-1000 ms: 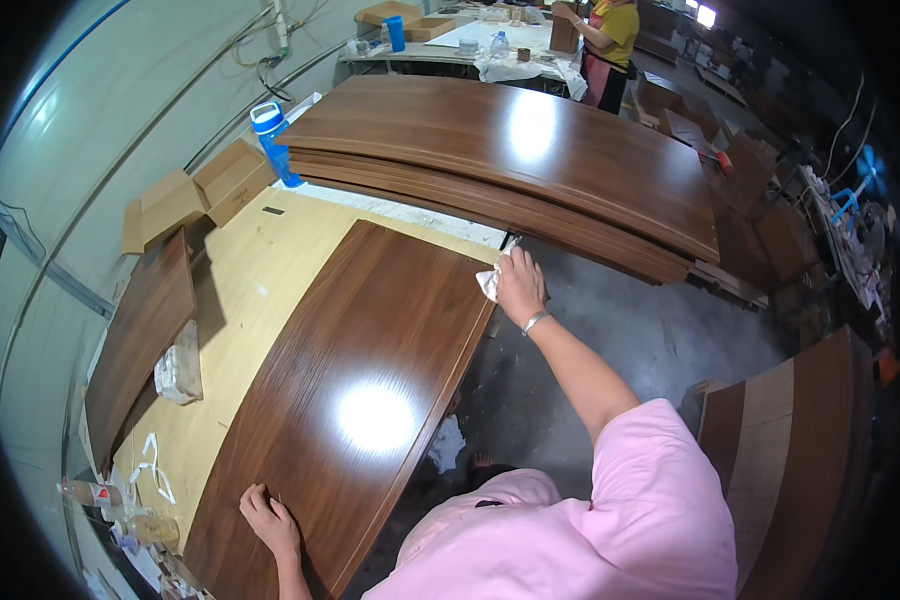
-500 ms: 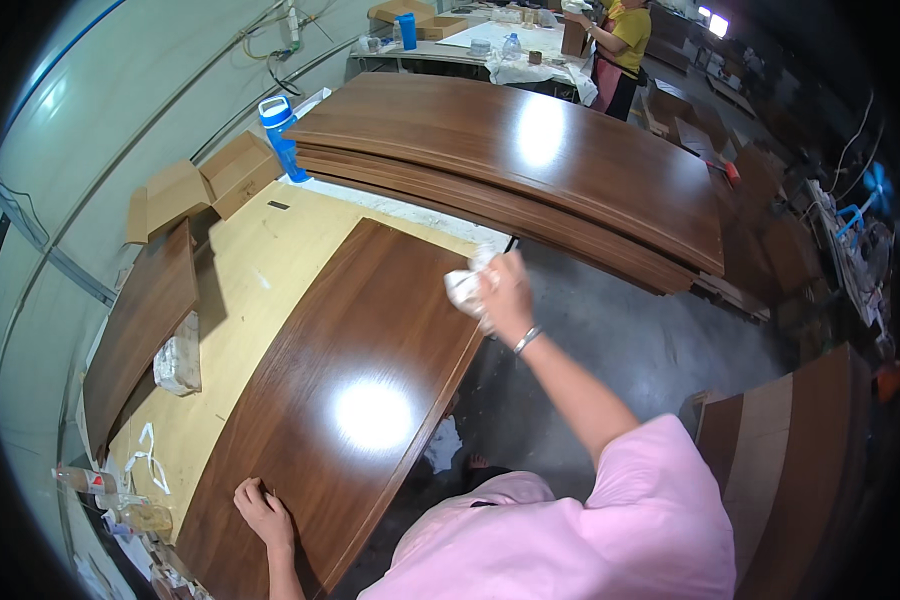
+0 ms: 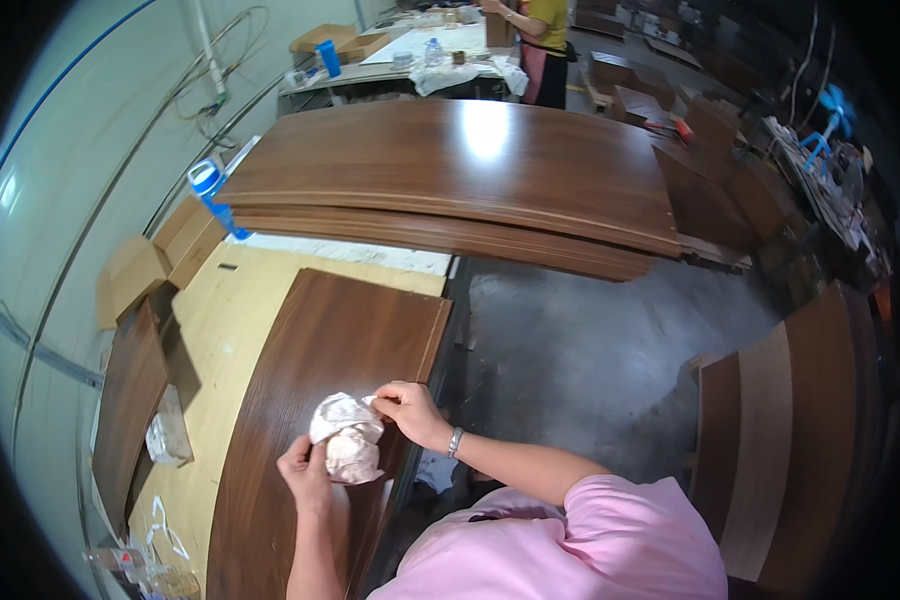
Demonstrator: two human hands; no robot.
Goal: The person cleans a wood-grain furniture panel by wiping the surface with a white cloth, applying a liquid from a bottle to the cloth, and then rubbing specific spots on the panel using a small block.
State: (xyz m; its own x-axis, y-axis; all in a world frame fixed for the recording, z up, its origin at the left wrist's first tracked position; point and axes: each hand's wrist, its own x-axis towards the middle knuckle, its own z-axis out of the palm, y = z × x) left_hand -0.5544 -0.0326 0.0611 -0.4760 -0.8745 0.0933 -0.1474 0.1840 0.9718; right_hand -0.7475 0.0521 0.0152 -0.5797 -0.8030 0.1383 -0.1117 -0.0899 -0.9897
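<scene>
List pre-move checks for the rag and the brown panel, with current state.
1. Rag held in both hands: ok, left hand under it, right hand pinching its top.
2. Rag over the brown panel: ok.
3. Panel lies flat on the pale bench top: ok.
4. Panel surface bare ahead of the hands: ok.
5. Rag clean or damp: cannot tell.
6. Other person away from the panel: ok, at the far table.
</scene>
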